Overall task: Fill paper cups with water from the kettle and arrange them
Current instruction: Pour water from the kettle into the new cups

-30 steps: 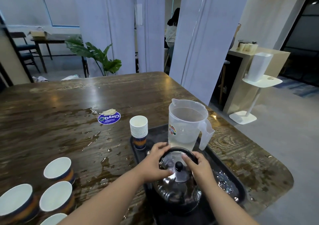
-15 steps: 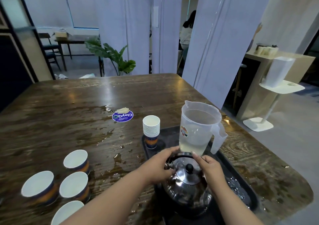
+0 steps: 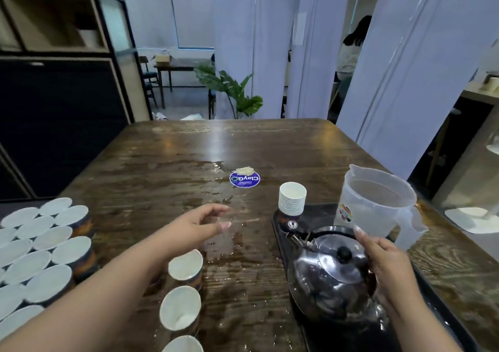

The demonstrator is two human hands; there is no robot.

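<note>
The head view shows that the left hand (image 3: 201, 223) has come off the shiny steel kettle (image 3: 333, 276), where both hands rested a second ago, and now hovers over the wet middle of the dark wooden surface (image 3: 162, 162), fingers loosely spread, grip released and holding nothing. The right hand (image 3: 388, 265) stays against the kettle's right side, fingers curved round its body, so its grip looks to be grasping the kettle, though the far fingers are hidden. The kettle stands lidded on the black tray (image 3: 442, 316) near the surface's right edge, its spout towards the stack of white paper cups (image 3: 292, 199) at the tray's far left corner. My guess is that the free hand is heading for a cup to steady, so pouring may be about to start.

A clear plastic jug (image 3: 375, 203) stands just behind the kettle. Three single paper cups (image 3: 185, 266) line the near edge, and a packed cluster of cups (image 3: 40, 251) fills the near left corner. A blue round sticker (image 3: 244, 179) lies mid-surface among puddles. Beyond are white pillars, a potted plant (image 3: 232, 92) and a seated person with back turned
</note>
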